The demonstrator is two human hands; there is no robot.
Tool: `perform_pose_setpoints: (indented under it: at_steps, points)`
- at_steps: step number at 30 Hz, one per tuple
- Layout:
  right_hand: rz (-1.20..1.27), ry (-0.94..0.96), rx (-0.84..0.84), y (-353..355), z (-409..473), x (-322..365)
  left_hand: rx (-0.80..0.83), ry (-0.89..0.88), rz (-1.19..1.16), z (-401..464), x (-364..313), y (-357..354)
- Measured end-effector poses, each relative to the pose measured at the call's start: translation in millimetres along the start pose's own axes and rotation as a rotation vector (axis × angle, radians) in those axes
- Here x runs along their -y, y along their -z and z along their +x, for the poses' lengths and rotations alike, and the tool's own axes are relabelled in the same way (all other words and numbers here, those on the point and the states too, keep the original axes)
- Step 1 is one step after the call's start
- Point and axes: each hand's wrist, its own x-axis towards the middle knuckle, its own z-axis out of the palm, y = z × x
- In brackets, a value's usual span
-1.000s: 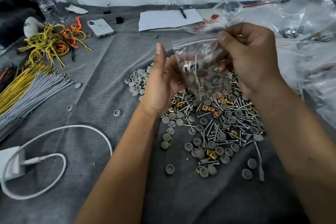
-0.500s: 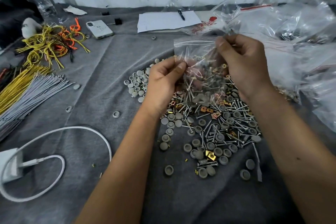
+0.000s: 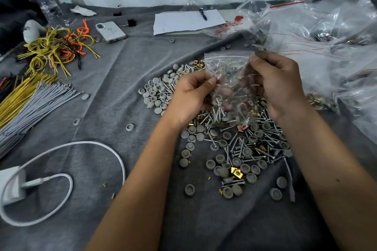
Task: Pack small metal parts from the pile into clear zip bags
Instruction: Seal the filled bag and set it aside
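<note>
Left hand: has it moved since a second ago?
Yes. The left hand was open, palm against the bag's left side; it now pinches the zip bag at that edge, its fingertips lower against the grey caps beside it.

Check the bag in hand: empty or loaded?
Loaded. Screws lie heaped in the bottom of the zip bag, which the left hand and right hand pinch above the pile.
</note>
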Motion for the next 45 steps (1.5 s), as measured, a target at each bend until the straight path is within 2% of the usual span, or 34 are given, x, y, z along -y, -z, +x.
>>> perform_pose_setpoints:
  at_steps: [4, 7, 11, 14, 17, 20, 24, 30, 35, 39, 42, 45]
  points:
    - [-0.024, -0.052, 0.043, 2.7, 0.2, -8.5, -0.036, 0.024, 0.080, 0.0, 0.2, -1.6]
    - [-0.082, -0.072, 0.172, 7.5, 0.1, -9.8, -0.080, 0.012, 0.106, 0.3, 0.2, -1.0]
    - [-0.039, -0.159, 0.332, 17.3, -0.6, -9.0, -0.163, 0.009, 0.089, 1.2, 2.4, -0.6]
    - [-0.015, -0.130, 0.287, 16.8, -0.6, -13.0, -0.148, 0.026, -0.002, 0.1, 1.6, -1.8]
    - [0.125, -0.089, 0.194, 18.7, 2.6, -12.7, -0.098, 0.087, -0.049, -0.3, 0.0, -3.0]
    - [0.245, -0.096, 0.221, 21.2, 4.3, -12.5, 0.007, 0.165, -0.119, -1.1, -0.9, -0.8]
    - [0.156, -0.097, 0.207, 19.7, 2.6, -14.4, 0.064, 0.210, -0.122, -2.0, -0.4, 1.1]
    - [-0.105, -0.027, 0.259, 6.3, -6.6, -19.6, -0.137, 0.021, 0.012, 1.2, -2.6, 1.2]
    - [0.009, -0.045, 0.288, 6.0, -5.3, -19.0, -0.240, 0.012, 0.003, 2.0, -1.7, -1.1]
    - [-0.074, 0.056, 0.219, 7.0, -3.9, -20.3, -0.340, -0.051, 0.014, 4.6, -0.1, -2.0]
    - [-0.095, 0.121, 0.181, 7.0, -2.2, -20.5, -0.376, -0.119, 0.038, 5.5, -0.1, -5.0]
    - [-0.018, 0.062, 0.239, 6.5, -2.6, -19.0, -0.349, -0.157, 0.066, 5.3, -0.3, -7.1]
